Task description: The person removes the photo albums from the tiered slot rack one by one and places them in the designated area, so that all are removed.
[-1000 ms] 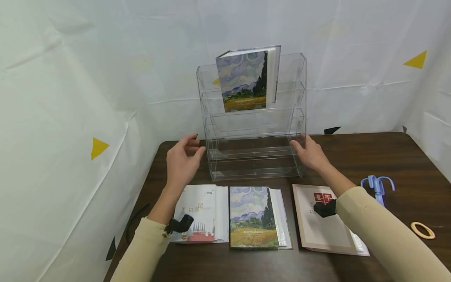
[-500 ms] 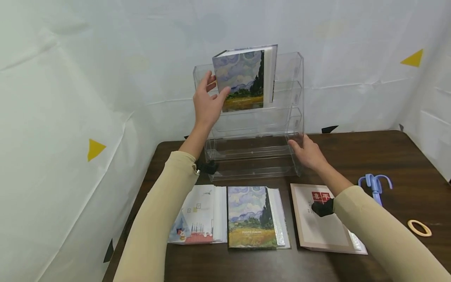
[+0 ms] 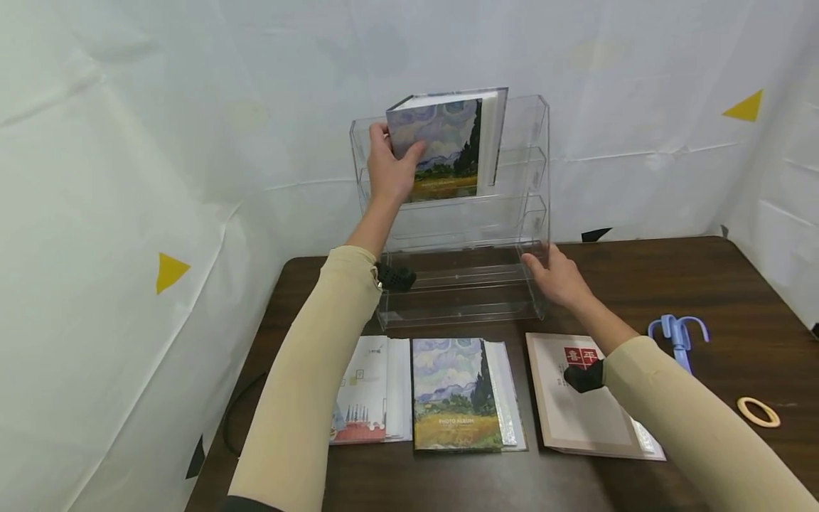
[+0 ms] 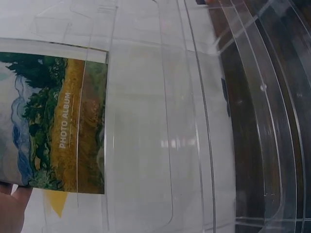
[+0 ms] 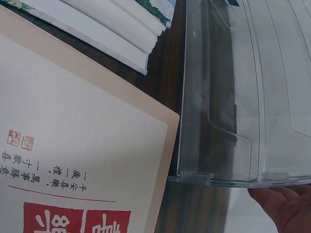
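A photo album with a painted landscape cover (image 3: 448, 146) stands in an upper tier of the clear acrylic rack (image 3: 461, 313). My left hand (image 3: 392, 169) grips the album's left edge, thumb across the front cover and fingers behind the spine side. In the left wrist view the album's lower part (image 4: 80, 126) shows behind a clear panel, with only a bit of the hand in the corner. My right hand (image 3: 558, 277) holds the right side wall of the rack low down; the right wrist view shows its thumb and fingers (image 5: 279, 204) at the rack's edge.
On the dark table (image 3: 499, 483) before the rack lie a white illustrated album (image 3: 365, 398), a second landscape album (image 3: 454, 395) and a beige album with red print (image 3: 589, 405). At the right are a blue hooked item (image 3: 678, 338) and a tan oval ring (image 3: 758, 412).
My left hand has risen from beside the rack's left side to the upper album and taken hold of it. The album has tipped slightly. My right hand stays on the rack.
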`<action>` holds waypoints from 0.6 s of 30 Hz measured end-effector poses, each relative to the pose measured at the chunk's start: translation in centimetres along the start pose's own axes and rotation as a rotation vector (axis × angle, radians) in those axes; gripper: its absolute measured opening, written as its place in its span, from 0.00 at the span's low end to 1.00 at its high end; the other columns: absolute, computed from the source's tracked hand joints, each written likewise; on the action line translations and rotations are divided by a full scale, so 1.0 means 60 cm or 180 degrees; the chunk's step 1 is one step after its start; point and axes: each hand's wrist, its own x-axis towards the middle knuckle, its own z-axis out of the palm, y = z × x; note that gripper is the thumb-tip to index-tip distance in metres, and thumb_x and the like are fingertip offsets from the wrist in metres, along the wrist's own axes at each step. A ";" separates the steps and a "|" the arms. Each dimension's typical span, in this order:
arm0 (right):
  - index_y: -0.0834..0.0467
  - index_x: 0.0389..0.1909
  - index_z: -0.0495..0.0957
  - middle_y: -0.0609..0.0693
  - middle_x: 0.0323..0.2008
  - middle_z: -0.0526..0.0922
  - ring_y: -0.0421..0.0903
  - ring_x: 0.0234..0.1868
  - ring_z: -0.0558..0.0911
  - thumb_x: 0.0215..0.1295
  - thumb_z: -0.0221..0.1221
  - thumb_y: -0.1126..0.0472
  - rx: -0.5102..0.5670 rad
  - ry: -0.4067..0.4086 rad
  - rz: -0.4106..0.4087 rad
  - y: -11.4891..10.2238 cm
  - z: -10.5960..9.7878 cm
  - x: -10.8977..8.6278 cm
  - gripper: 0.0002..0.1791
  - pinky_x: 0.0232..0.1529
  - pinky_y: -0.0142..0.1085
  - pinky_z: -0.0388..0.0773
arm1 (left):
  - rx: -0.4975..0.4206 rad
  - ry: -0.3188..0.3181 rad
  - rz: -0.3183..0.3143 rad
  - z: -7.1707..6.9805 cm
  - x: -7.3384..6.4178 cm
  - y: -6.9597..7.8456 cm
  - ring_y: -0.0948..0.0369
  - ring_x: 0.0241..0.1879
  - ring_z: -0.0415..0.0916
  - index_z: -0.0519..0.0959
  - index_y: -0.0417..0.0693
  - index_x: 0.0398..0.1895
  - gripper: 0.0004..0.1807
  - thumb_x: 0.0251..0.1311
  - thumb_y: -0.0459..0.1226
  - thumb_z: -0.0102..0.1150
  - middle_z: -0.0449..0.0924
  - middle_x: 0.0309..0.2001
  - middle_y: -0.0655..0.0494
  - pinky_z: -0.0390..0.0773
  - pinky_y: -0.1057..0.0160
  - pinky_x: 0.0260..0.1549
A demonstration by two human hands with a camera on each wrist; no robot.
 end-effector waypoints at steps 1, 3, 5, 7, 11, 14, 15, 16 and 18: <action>0.73 0.69 0.55 0.73 0.65 0.66 0.69 0.64 0.66 0.78 0.42 0.47 -0.0003 0.0000 0.0003 0.000 0.000 0.000 0.35 0.62 0.60 0.63 | -0.0047 -0.0010 -0.0015 0.000 0.001 0.000 0.56 0.48 0.78 0.62 0.45 0.56 0.22 0.66 0.39 0.62 0.80 0.51 0.48 0.76 0.62 0.44; 0.73 0.69 0.54 0.73 0.65 0.66 0.69 0.64 0.67 0.78 0.42 0.47 0.0000 0.0005 0.0007 -0.002 -0.001 0.000 0.35 0.62 0.60 0.63 | -0.0132 -0.0033 0.0003 0.000 0.002 0.000 0.56 0.48 0.78 0.63 0.45 0.55 0.21 0.65 0.37 0.62 0.80 0.50 0.47 0.76 0.62 0.44; 0.73 0.70 0.53 0.73 0.65 0.66 0.69 0.64 0.67 0.78 0.41 0.46 -0.0010 0.0012 0.0006 -0.002 -0.001 0.000 0.36 0.62 0.60 0.64 | -0.0215 -0.0043 0.0063 -0.001 0.002 0.000 0.56 0.48 0.78 0.63 0.43 0.55 0.21 0.65 0.36 0.62 0.80 0.50 0.46 0.76 0.61 0.44; 0.73 0.70 0.53 0.73 0.65 0.66 0.69 0.64 0.67 0.79 0.41 0.46 -0.0014 0.0022 0.0005 -0.001 -0.001 0.001 0.36 0.61 0.60 0.64 | -0.0291 -0.0048 0.0133 -0.001 0.001 0.000 0.56 0.48 0.78 0.64 0.42 0.54 0.20 0.65 0.34 0.61 0.81 0.50 0.45 0.76 0.62 0.44; 0.73 0.71 0.52 0.73 0.65 0.65 0.69 0.64 0.66 0.79 0.41 0.46 -0.0002 0.0001 0.0016 -0.001 -0.001 0.002 0.37 0.62 0.60 0.64 | -0.0485 0.0032 0.0378 -0.007 0.002 0.007 0.57 0.46 0.78 0.65 0.41 0.51 0.18 0.64 0.32 0.62 0.81 0.49 0.44 0.75 0.65 0.43; 0.73 0.71 0.50 0.73 0.65 0.65 0.70 0.65 0.66 0.78 0.41 0.46 0.0007 -0.0028 0.0037 -0.001 -0.001 0.002 0.38 0.62 0.60 0.63 | -0.0803 0.0089 0.0718 -0.026 -0.002 0.023 0.55 0.44 0.78 0.65 0.40 0.49 0.17 0.64 0.29 0.61 0.81 0.47 0.41 0.75 0.64 0.41; 0.73 0.72 0.50 0.73 0.65 0.64 0.70 0.65 0.66 0.78 0.41 0.46 0.0006 -0.0029 0.0046 0.000 -0.001 0.001 0.38 0.62 0.60 0.63 | -0.0975 0.0094 0.0802 -0.037 -0.006 0.031 0.54 0.44 0.79 0.64 0.40 0.49 0.17 0.63 0.28 0.61 0.80 0.47 0.40 0.76 0.62 0.41; 0.73 0.72 0.49 0.73 0.66 0.64 0.70 0.65 0.65 0.78 0.41 0.46 0.0009 -0.0037 0.0053 0.001 -0.001 0.001 0.38 0.62 0.60 0.63 | -0.1131 0.0105 0.0880 -0.050 -0.011 0.039 0.53 0.44 0.79 0.64 0.39 0.49 0.17 0.63 0.27 0.61 0.80 0.47 0.40 0.76 0.61 0.42; 0.73 0.72 0.48 0.74 0.66 0.63 0.70 0.65 0.65 0.78 0.41 0.46 0.0005 -0.0058 0.0070 0.001 -0.001 -0.001 0.39 0.62 0.60 0.63 | -0.1459 0.0136 0.0914 -0.083 -0.026 0.056 0.50 0.45 0.79 0.65 0.40 0.49 0.17 0.63 0.25 0.59 0.79 0.47 0.39 0.77 0.58 0.43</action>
